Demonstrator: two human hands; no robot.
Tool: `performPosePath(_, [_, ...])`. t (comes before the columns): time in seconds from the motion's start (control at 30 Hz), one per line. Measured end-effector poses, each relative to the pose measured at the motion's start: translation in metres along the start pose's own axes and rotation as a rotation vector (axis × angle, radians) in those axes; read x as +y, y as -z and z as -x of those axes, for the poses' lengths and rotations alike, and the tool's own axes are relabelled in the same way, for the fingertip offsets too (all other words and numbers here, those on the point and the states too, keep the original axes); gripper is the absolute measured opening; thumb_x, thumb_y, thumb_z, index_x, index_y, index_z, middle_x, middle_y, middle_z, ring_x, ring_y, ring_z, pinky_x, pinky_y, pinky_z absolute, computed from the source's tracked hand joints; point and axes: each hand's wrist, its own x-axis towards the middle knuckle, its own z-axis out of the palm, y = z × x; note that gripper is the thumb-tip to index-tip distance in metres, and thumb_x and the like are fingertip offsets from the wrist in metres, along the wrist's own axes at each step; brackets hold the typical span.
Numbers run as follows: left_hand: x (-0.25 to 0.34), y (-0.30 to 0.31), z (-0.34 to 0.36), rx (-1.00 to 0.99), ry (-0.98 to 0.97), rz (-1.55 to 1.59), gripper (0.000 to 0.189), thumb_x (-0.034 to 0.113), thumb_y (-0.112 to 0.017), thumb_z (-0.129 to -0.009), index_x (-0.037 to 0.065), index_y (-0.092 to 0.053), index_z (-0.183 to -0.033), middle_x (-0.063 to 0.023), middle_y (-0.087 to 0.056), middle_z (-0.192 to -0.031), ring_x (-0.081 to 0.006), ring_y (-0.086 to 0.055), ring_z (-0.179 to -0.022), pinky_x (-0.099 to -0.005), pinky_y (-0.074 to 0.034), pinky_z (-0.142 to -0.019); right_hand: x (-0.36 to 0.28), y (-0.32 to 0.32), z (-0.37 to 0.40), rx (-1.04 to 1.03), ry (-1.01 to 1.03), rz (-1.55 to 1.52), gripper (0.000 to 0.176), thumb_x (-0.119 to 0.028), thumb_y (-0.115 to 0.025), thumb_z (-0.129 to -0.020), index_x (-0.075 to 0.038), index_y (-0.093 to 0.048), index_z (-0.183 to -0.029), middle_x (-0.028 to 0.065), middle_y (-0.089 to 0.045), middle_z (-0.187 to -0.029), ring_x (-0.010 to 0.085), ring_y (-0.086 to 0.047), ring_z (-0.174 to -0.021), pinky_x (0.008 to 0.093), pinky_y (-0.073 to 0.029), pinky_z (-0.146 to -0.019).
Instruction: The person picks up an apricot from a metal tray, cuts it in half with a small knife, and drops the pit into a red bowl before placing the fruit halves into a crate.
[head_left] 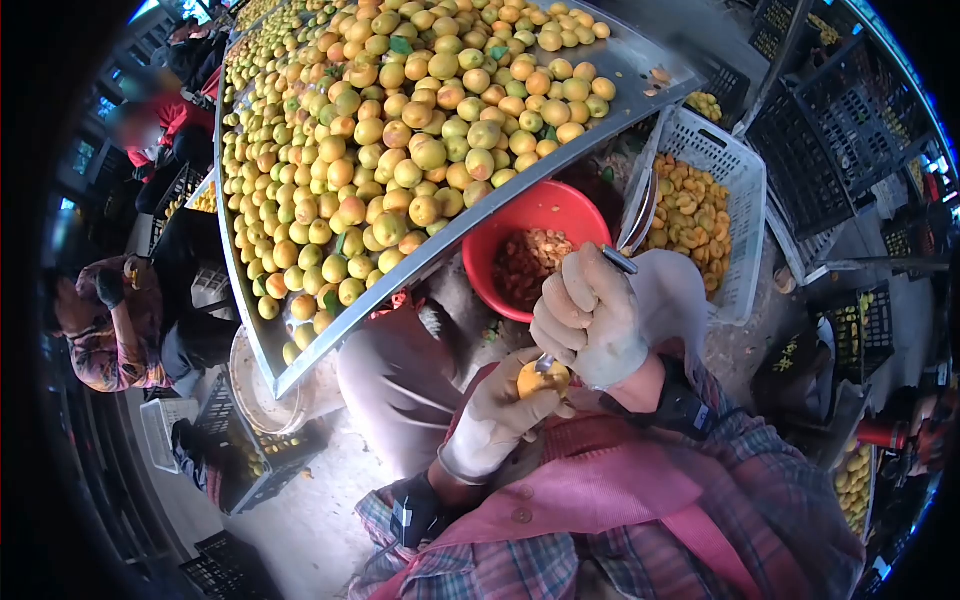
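Note:
An apricot (535, 380) sits in my gloved left hand (500, 412), its fingers and thumb wrapped round the fruit in front of my chest. My gloved right hand (590, 318) is closed round a slim metal hand tool (619, 260). The tool's dark handle end sticks out above the fist, and its shiny tip meets the top of the apricot; the middle is hidden in the grip. Just beyond my hands stands a red bowl (477, 262) with brownish apricot stones in it.
A metal-edged sorting table (640, 75) heaped with whole apricots (400, 150) slopes across the front. To the right, a white crate (745, 200) holds opened apricots (690, 215). A white bucket (262, 385) and dark crates stand around. Other people (120, 320) sit at the left.

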Motion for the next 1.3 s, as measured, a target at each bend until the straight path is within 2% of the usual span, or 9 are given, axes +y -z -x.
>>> performPosePath(0.37, [-0.019, -0.014, 0.001, 0.073, -0.178, 0.344, 0.055, 0.053, -0.026, -0.102, 0.004, -0.051, -0.108, -0.0043, -0.057, -0.079, -0.0091, -0.047, -0.063, -0.0200, -0.034, -0.055, 0.016, -0.004, 0.007, -0.232, 0.044, 0.099, 0.043, -0.031, -0.048, -0.099, -0.011, -0.040, -0.061, 0.0017, -0.041, -0.053, 0.0130, -0.036, -0.040, 0.0273, -0.033, -0.038])
performPosePath(0.5, [-0.020, -0.020, 0.002, 0.266, -0.209, 0.104, 0.060, 0.057, -0.023, -0.100, 0.006, -0.053, -0.095, -0.0038, -0.056, -0.076, -0.0099, -0.045, -0.057, -0.0211, -0.033, -0.053, 0.042, 0.018, 0.019, -0.129, 0.063, 0.361, 0.026, -0.025, -0.055, -0.091, -0.001, -0.055, -0.101, 0.0028, -0.054, -0.070, 0.0154, -0.052, -0.055, 0.0276, -0.041, -0.047])
performPosePath(0.67, [-0.020, -0.008, 0.005, 0.233, -0.384, -0.169, 0.030, 0.028, -0.047, -0.098, 0.001, -0.051, -0.112, -0.0033, -0.058, -0.079, -0.0105, -0.052, -0.064, -0.0224, -0.040, -0.059, 0.017, -0.019, 0.012, -0.093, -0.088, 0.078, 0.048, -0.034, -0.044, -0.100, -0.012, -0.033, -0.059, -0.0003, -0.036, -0.051, 0.0097, -0.031, -0.038, 0.0260, -0.028, -0.037])
performPosePath(0.73, [-0.020, -0.004, 0.005, 0.267, -0.536, -0.561, 0.029, 0.014, -0.054, -0.094, -0.001, -0.049, -0.119, -0.0031, -0.059, -0.081, -0.0109, -0.055, -0.067, -0.0232, -0.043, -0.062, 0.017, -0.015, 0.011, -0.117, -0.098, 0.041, 0.047, -0.034, -0.043, -0.100, -0.012, -0.033, -0.059, -0.0003, -0.036, -0.051, 0.0095, -0.030, -0.038, 0.0262, -0.027, -0.037])
performPosePath(0.8, [-0.019, -0.001, 0.006, 0.123, -0.302, -0.358, 0.042, 0.007, -0.064, -0.082, 0.002, -0.047, -0.119, -0.0066, -0.060, -0.097, -0.0156, -0.059, -0.084, -0.0285, -0.048, -0.075, 0.018, -0.013, 0.013, -0.137, -0.107, 0.003, 0.047, -0.034, -0.043, -0.101, -0.012, -0.034, -0.059, -0.0004, -0.036, -0.052, 0.0094, -0.030, -0.038, 0.0264, -0.026, -0.037])
performPosePath(1.03, [-0.032, -0.002, 0.001, 0.047, -0.467, -0.331, 0.041, -0.001, -0.054, -0.088, 0.004, -0.045, -0.128, -0.0017, -0.059, -0.091, -0.0084, -0.055, -0.073, -0.0194, -0.044, -0.063, 0.016, -0.006, 0.012, -0.147, -0.091, -0.058, 0.048, -0.038, -0.036, -0.102, -0.014, -0.033, -0.061, -0.0013, -0.033, -0.052, 0.0099, -0.026, -0.038, 0.0262, -0.027, -0.037])
performPosePath(1.1, [-0.025, -0.005, 0.004, 0.014, -0.028, 0.201, 0.037, 0.002, -0.051, -0.092, 0.006, -0.045, -0.128, -0.0003, -0.057, -0.091, -0.0050, -0.053, -0.074, -0.0160, -0.041, -0.062, 0.015, -0.006, 0.012, -0.160, -0.097, -0.092, 0.048, -0.039, -0.034, -0.103, -0.014, -0.033, -0.062, -0.0015, -0.032, -0.052, 0.0100, -0.026, -0.038, 0.0261, -0.027, -0.037])
performPosePath(1.2, [-0.034, 0.001, -0.001, -0.050, -0.006, 0.420, 0.038, 0.010, -0.062, -0.086, 0.004, -0.045, -0.119, -0.0015, -0.057, -0.096, -0.0108, -0.055, -0.086, -0.0227, -0.046, -0.077, 0.013, -0.007, 0.011, -0.155, -0.092, -0.094, 0.048, -0.041, -0.032, -0.103, -0.014, -0.033, -0.063, -0.0017, -0.031, -0.052, 0.0101, -0.026, -0.038, 0.0262, -0.027, -0.037])
performPosePath(1.3, [-0.027, -0.003, 0.004, -0.002, -0.098, 0.054, 0.041, 0.010, -0.063, -0.086, 0.005, -0.043, -0.122, -0.0006, -0.056, -0.095, -0.0102, -0.055, -0.085, -0.0225, -0.045, -0.076, 0.011, -0.006, 0.010, -0.136, -0.116, -0.129, 0.049, -0.042, -0.031, -0.103, -0.015, -0.033, -0.062, -0.0023, -0.030, -0.052, 0.0100, -0.026, -0.038, 0.0263, -0.027, -0.037])
